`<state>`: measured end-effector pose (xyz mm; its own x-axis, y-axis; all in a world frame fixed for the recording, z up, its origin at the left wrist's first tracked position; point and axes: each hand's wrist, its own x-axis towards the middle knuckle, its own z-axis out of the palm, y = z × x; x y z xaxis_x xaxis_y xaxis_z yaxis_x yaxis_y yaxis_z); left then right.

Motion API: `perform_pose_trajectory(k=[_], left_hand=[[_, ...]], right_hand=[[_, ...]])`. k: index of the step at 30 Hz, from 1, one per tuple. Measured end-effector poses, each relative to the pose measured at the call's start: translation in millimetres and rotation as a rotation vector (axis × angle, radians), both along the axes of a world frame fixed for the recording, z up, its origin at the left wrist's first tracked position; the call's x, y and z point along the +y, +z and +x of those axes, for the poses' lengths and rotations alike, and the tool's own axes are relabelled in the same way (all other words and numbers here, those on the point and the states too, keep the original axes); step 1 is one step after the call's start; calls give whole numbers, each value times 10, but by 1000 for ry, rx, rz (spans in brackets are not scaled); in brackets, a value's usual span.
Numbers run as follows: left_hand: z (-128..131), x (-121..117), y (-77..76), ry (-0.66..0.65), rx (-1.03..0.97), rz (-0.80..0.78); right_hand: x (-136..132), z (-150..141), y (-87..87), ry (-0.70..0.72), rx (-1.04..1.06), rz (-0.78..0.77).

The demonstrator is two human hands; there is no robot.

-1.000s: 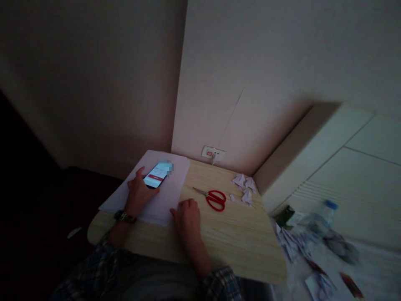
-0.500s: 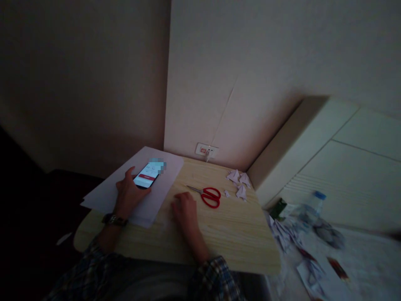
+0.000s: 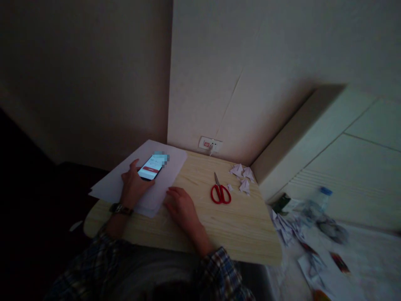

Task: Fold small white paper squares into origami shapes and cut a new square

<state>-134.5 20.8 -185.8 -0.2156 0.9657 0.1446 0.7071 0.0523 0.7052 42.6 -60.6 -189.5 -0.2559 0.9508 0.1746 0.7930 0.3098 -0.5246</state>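
My left hand (image 3: 134, 184) is closed around the lower end of a smartphone (image 3: 152, 167), thumb on one side and fingers on the other. The phone's screen is lit, and it sits over white paper sheets (image 3: 171, 155) stacked slightly out of line. Beside the right edge of the sheets, my right hand (image 3: 181, 207) rests on the wooden table (image 3: 238, 234), its fingers loosely bent and apart, with nothing seen in it. Red-handled scissors (image 3: 220, 194) lie to its right, blades nearly together and pointing toward the wall.
Several folded paper pieces (image 3: 244, 186) lie near the table's far right corner. A wall socket (image 3: 210, 144) with a white plug is just above the back edge. Lower to the right, a blue-capped plastic bottle (image 3: 321, 200), folded papers (image 3: 283, 228) and other items lie on a pale surface.
The scissors have turned, their tips swinging from the left toward the wall. My right hand has moved left, away from them, to the paper's edge. My left hand keeps hold of the smartphone.
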Motion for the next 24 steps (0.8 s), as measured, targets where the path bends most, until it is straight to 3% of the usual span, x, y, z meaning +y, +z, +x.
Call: perform_pose_trajectory(k=[5,16,24], left_hand=[[13,-11,17,15,0,-8],[3,6,-21,26,-12,-3],[-6,7,-23,20,-16,6]], right_hand=[[-7,-256,31,141,-61,-28],[31,-232,94,186,-129,-12],[72,-251,45,204,-138,1]])
